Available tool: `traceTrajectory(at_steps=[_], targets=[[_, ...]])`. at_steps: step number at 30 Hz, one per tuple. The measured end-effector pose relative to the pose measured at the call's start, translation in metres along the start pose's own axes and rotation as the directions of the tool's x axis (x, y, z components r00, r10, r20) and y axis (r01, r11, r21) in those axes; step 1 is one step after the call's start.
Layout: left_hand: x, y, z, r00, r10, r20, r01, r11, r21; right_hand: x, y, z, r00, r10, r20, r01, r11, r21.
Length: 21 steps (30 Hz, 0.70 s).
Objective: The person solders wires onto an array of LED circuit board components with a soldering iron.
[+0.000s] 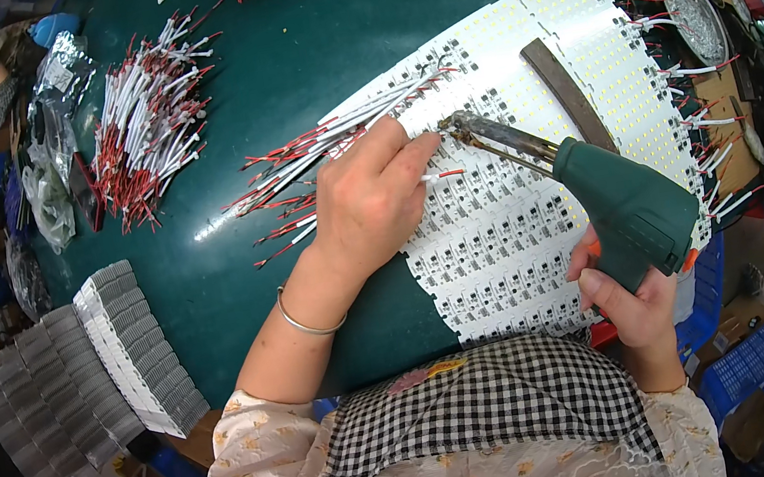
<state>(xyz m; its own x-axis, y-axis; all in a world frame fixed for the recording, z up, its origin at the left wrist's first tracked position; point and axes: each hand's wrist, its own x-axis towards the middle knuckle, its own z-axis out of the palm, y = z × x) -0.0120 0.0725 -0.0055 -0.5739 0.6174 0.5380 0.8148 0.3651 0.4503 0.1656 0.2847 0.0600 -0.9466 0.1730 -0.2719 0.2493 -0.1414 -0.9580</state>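
My right hand point(637, 307) is wrapped round the handle of a dark green soldering gun point(635, 211). Its long metal tip point(501, 140) points left and meets the panel just beside my left fingertips. My left hand point(370, 191) is closed in a pinch over white-sleeved wire leads; one lead point(442, 174) with a red end sticks out from under the fingers. Beneath lies a large panel of white LED circuit boards point(495, 266), set in rows with small black parts. More white and red leads point(355, 124) lie across its left edge, behind my left hand.
A dark flat bar point(570, 97) rests on the panel. Leads hang off its right edge, near a round metal dish point(695, 19). At the far left of the green table point(312, 32) is a heap of wire leads point(151, 115); stacked boards point(137, 349) stand nearer.
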Motion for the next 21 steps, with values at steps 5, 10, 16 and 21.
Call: traceTrajectory(at_steps=[5, 10, 16, 21], targets=[[0.0, 0.001, -0.001, 1.0, -0.007, 0.01, 0.007, 1.0, 0.015, -0.002, 0.004, 0.0, 1.0, -0.002, -0.002, 0.002, 0.996, -0.086], [0.0, 0.003, -0.001, 1.0, -0.02, 0.02, 0.019, 0.999, 0.044, -0.004, 0.006, -0.003, 1.0, -0.021, 0.012, 0.021, 0.999, -0.036], [0.0, 0.002, 0.002, 1.0, -0.008, -0.009, 0.008, 1.0, 0.026, -0.001, 0.0, 0.003, 0.998, -0.035, -0.047, 0.036, 0.999, 0.026], [-0.001, 0.003, 0.002, 1.0, -0.004, -0.007, 0.005, 0.999, 0.051, -0.005, 0.012, -0.001, 0.999, -0.036, -0.018, 0.035, 0.996, -0.076]])
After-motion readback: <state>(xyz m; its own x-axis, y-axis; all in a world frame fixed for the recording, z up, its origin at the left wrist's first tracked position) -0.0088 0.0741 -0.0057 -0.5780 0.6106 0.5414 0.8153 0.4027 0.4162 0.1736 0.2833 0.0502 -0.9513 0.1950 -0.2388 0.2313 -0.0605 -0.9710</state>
